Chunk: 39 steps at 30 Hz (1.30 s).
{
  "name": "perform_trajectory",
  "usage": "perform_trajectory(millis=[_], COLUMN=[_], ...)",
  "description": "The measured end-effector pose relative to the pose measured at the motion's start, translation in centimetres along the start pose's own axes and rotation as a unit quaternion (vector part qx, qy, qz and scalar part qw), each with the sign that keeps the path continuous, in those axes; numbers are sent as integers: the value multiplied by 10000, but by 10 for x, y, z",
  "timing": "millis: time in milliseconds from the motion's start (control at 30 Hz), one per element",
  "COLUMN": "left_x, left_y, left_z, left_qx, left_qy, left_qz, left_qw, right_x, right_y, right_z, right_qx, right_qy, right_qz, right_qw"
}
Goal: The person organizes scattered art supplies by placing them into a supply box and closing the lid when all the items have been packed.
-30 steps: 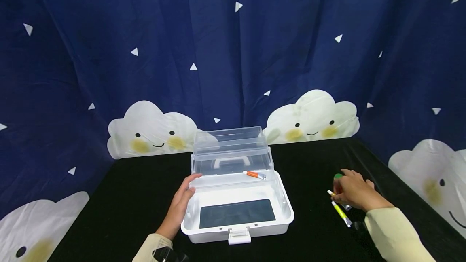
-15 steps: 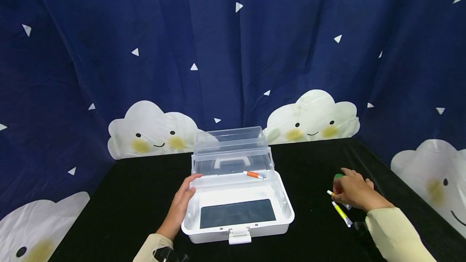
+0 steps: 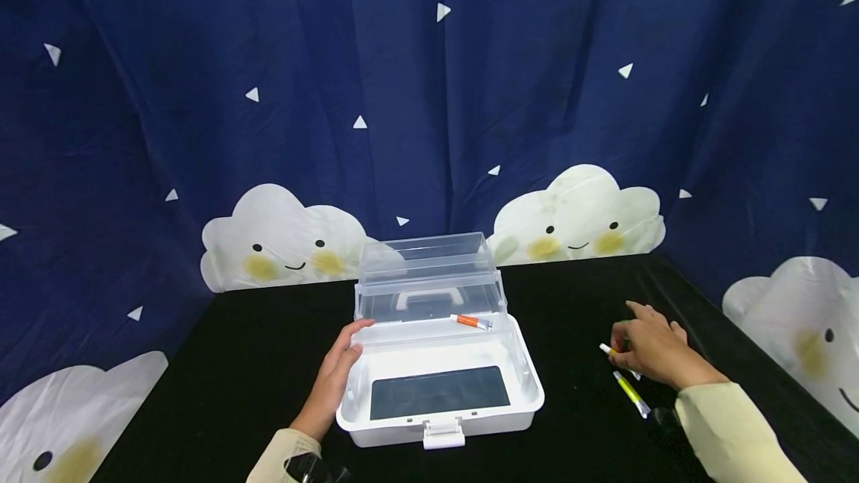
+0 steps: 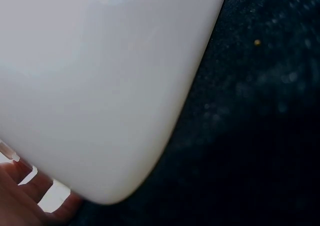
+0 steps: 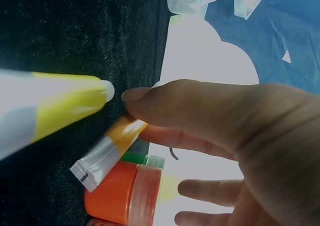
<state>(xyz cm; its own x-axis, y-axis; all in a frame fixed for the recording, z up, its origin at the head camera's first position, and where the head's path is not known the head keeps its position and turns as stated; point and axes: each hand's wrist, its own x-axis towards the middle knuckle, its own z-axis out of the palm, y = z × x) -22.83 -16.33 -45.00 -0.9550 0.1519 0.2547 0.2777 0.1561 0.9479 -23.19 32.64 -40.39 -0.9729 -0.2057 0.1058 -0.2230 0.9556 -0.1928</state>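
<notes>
My right hand (image 3: 654,349) pinches a small paint tube with an orange-yellow band (image 5: 125,133) between thumb and index finger. Its white cap (image 3: 606,349) sticks out to the left in the head view. Close beside that hand, a yellow paint tube (image 3: 631,395) lies on the black cloth. My left hand (image 3: 329,379) rests on the left rim of a white plastic box (image 3: 526,371), its fingers laid over the edge. The box's clear lid (image 3: 429,274) stands raised at the back. An orange paint tube (image 3: 472,322) lies at the rear of the box.
An orange jar (image 5: 112,193) with a clear-looking collar stands just beyond the held tube, with a green lid (image 5: 134,157) behind it. A white latch (image 3: 443,434) juts from the box's front. A dark blue curtain (image 3: 429,95) with clouds hangs behind the table.
My right hand has risen slightly with the orange-yellow tube, whose cap has shifted a little left and up. The green lid is now hidden behind that hand. My left hand stays on the box.
</notes>
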Motion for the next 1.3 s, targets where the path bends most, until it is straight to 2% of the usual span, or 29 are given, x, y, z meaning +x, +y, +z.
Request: perform_trajectory(millis=[200, 667, 1000, 1300], left_x=[-1, 0, 0, -1], left_y=[0, -4, -4, -4], left_z=[-1, -3, 0, 0], left_qx=[-35, -54, -38, -28], left_qy=[8, 59, 82, 133], left_qz=[19, 104, 73, 87], left_qw=[10000, 9999, 9999, 9999], right_x=[2, 11, 21, 35], right_y=[-6, -24, -50, -76], right_z=[-4, -14, -23, -32], right_qx=[76, 183, 67, 73], right_qy=[39, 562, 839, 1333], right_qz=[10, -392, -593, -995], right_qw=[10000, 9975, 9947, 9860])
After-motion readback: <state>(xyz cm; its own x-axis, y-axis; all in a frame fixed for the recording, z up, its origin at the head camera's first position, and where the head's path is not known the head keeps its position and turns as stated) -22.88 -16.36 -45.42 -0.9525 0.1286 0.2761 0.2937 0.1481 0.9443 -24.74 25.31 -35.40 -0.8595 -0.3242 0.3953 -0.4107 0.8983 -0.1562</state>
